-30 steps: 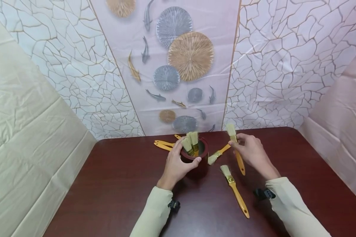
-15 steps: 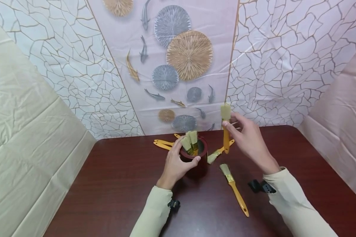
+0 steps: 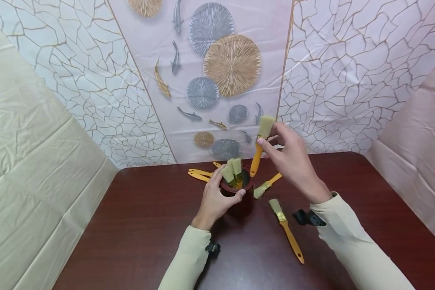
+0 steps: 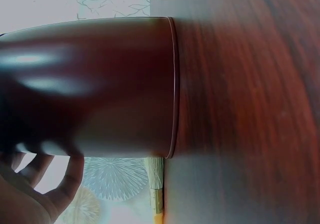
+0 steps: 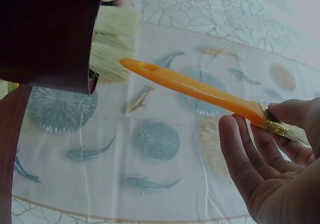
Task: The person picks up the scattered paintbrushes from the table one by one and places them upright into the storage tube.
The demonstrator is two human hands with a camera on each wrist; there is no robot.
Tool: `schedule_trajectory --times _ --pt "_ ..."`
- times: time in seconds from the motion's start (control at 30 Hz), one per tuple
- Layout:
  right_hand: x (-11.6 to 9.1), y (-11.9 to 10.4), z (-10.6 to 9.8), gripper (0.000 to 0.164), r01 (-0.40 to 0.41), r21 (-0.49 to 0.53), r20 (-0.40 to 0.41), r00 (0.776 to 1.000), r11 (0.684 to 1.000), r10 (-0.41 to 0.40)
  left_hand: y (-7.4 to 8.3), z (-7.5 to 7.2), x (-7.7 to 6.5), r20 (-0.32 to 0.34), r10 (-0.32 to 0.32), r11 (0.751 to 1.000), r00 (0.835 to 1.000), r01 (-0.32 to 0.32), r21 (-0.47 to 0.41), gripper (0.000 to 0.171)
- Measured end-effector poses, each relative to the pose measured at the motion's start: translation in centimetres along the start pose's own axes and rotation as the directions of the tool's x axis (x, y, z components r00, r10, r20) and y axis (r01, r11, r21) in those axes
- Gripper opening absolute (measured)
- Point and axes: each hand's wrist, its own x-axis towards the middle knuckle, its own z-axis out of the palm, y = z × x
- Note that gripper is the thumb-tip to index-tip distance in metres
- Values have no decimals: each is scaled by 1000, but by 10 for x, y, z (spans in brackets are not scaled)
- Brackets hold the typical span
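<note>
My left hand (image 3: 214, 203) grips a dark red cylindrical pot (image 3: 243, 207) near its rim, thumb on the near side and fingers around the left. Paintbrushes (image 3: 236, 166) stand inside it, bristles up. In the left wrist view the glossy pot (image 4: 100, 84) has its base at the tabletop. My right hand (image 3: 291, 155) pinches another paintbrush (image 3: 255, 160) at its metal ferrule, bristles up. The orange handle (image 5: 195, 90) slants down, its tip close by the pot's right rim in the head view. The right wrist view shows that tip beside the bristles in the pot.
On the dark wooden table (image 3: 148, 233), one loose paintbrush (image 3: 290, 237) lies at the front right, and a second brush (image 3: 262, 189) lies right of the pot. Several orange handles (image 3: 200, 174) show behind the pot at the left. A patterned cloth (image 3: 221, 112) hangs behind the table.
My right hand has lifted the paintbrush and carried it left toward the pot, tilting its handle tip toward the rim. My left hand stays on the pot.
</note>
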Motion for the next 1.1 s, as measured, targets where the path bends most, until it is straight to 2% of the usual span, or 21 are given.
schedule_trajectory --times 0.17,0.4,0.67,0.93,1.1 --pt "3 4 10 30 16 -15 25 1000 1000 -16 -1 0 1 -4 12 1000 1000 -12 -3 86" --pt "0 13 21 17 -20 -70 72 997 997 25 0 0 1 -10 10 1000 1000 -10 3 85" --pt "-5 34 35 17 -36 -107 109 993 994 48 0 0 1 -17 15 1000 1000 -15 1 85" --pt "-12 48 46 17 -26 -216 140 989 976 58 -1 1 0 -7 15 1000 1000 -15 5 85" --pt "-12 53 50 17 -50 -270 166 981 962 97 0 1 1 -15 25 1000 1000 -25 -1 84"
